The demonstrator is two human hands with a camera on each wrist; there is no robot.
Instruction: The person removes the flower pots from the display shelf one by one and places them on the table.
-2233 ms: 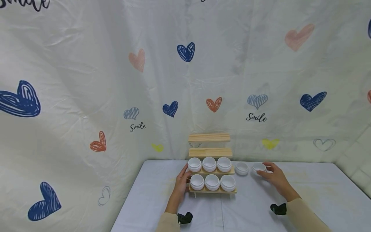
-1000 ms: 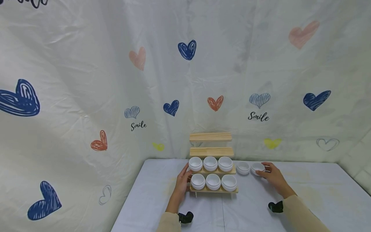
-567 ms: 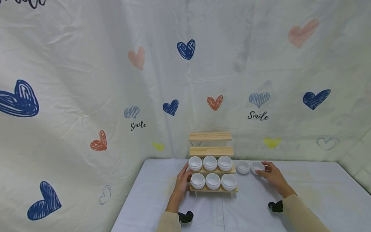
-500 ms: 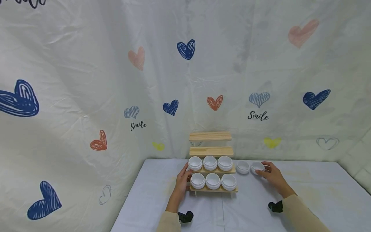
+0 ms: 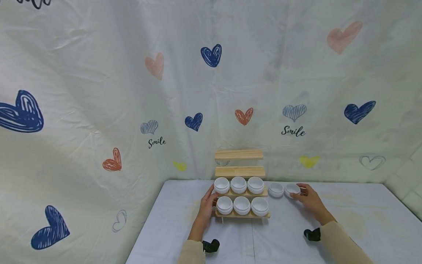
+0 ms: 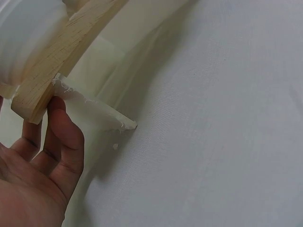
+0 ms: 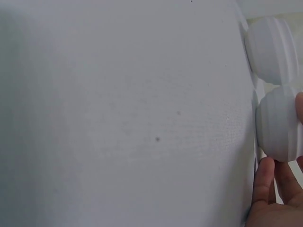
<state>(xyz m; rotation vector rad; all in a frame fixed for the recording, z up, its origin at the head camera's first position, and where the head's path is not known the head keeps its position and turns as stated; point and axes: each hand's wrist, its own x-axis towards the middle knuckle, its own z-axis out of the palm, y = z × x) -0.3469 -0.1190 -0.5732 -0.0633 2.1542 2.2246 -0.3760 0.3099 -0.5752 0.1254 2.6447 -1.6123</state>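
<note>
White cloth backdrop (image 5: 132, 95), creased, printed with hearts (image 5: 359, 113) and "Smile" lettering (image 5: 293, 131), hangs behind a white-covered surface (image 5: 283, 238). Tiered wooden rack (image 5: 239, 154) stands on it, planks running left to right across the head view. Six small white bowls (image 5: 241, 210) sit mouth up on the two lowest planks, three to each; two more planks (image 5: 240, 171) rise behind. Left hand (image 5: 205, 209) at the rack's left end: fingers curled and clamped on it, one fingertip (image 6: 57, 106) pressed up at a plank's corner beside a pale leg (image 6: 97, 108). Right hand (image 5: 310, 202) off to the other side, fingers pinching a ridged loose bowl (image 5: 291, 189) from its right, mouth up, apparently at surface level. Second loose bowl (image 5: 276, 190) sits just beside it, on the rack side; cannot tell whether their walls touch. Key relation, as judged: held bowl lies right of the rack, the second bowl between them, so any path leftward must clear that neighbour. Bowl is round, no long axis to align; rack's long axis runs toward the right hand. Right hand is nearer to both loose bowls, left hand beyond the rack's full length. Tan sleeves (image 5: 344, 244), black wrist cameras (image 5: 211, 246).
</note>
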